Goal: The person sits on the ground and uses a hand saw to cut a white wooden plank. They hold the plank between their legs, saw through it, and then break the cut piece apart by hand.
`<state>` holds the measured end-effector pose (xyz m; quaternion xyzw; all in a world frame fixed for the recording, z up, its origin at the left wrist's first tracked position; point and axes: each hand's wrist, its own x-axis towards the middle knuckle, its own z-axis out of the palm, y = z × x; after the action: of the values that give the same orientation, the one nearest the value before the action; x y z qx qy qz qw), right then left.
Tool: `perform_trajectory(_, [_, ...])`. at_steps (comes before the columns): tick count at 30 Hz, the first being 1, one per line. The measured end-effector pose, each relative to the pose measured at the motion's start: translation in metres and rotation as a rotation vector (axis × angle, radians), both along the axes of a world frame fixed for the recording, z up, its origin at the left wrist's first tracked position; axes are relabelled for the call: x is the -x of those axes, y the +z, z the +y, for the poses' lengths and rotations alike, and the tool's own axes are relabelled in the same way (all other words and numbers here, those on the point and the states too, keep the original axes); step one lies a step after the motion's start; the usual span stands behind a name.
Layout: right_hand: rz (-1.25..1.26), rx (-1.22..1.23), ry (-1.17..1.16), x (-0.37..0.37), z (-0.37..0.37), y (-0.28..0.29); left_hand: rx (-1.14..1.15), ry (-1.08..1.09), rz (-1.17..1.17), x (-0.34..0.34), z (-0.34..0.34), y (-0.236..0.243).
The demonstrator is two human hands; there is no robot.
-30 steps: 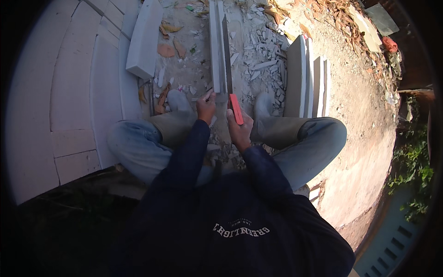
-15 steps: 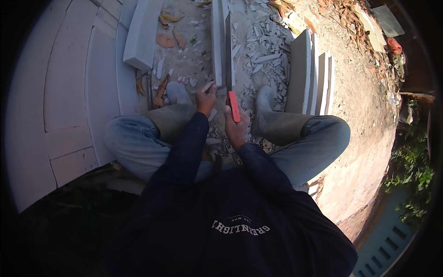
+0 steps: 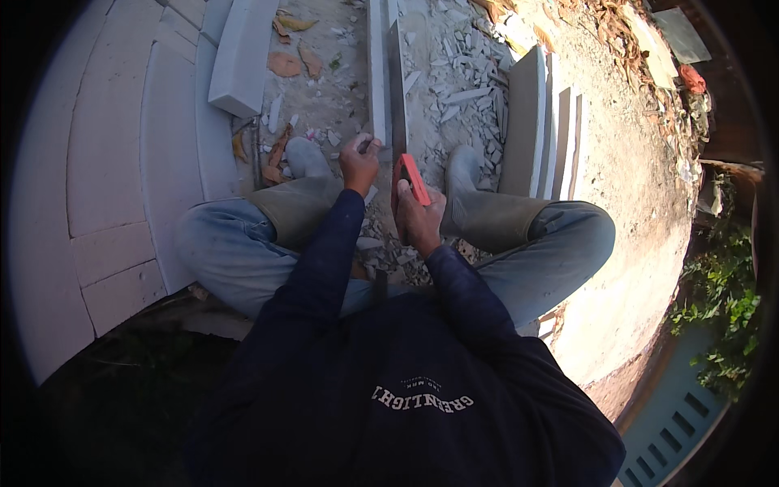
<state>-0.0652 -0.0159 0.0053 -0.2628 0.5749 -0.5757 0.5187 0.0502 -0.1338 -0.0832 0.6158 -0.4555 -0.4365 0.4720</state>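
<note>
Between my boots a long pale block point(image 3: 377, 73) stretches away from me. My left hand point(image 3: 359, 166) is closed at its near end, fingers curled against the edge. My right hand point(image 3: 420, 215) grips the red handle point(image 3: 415, 180) of a handsaw, thumb pressed on the handle's side. The saw's long grey blade point(image 3: 396, 89) points away from me and lies along the block's right side. How deep the blade sits in the block cannot be made out.
White chips and broken slivers point(image 3: 466, 97) litter the ground. Several pale slabs point(image 3: 523, 122) stand on edge at the right. Another block point(image 3: 243, 61) lies at the left beside a pale block wall point(image 3: 109, 154). Dry leaves point(image 3: 284, 65) lie near it. My boots point(image 3: 307, 158) flank the work.
The saw handle has tilted and my right hand has turned with it, shifting slightly. My left hand stays at the block's near end. The view has moved a little.
</note>
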Motion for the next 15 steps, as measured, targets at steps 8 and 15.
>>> perform_trajectory(8, [-0.093, -0.059, -0.032, 0.003, -0.001, 0.005, 0.004, -0.019, -0.047, 0.001, -0.003, -0.001])
perform_trajectory(15, [-0.149, -0.021, 0.076, 0.007, 0.0, -0.001, -0.001, 0.005, 0.003, -0.006, -0.006, -0.012])
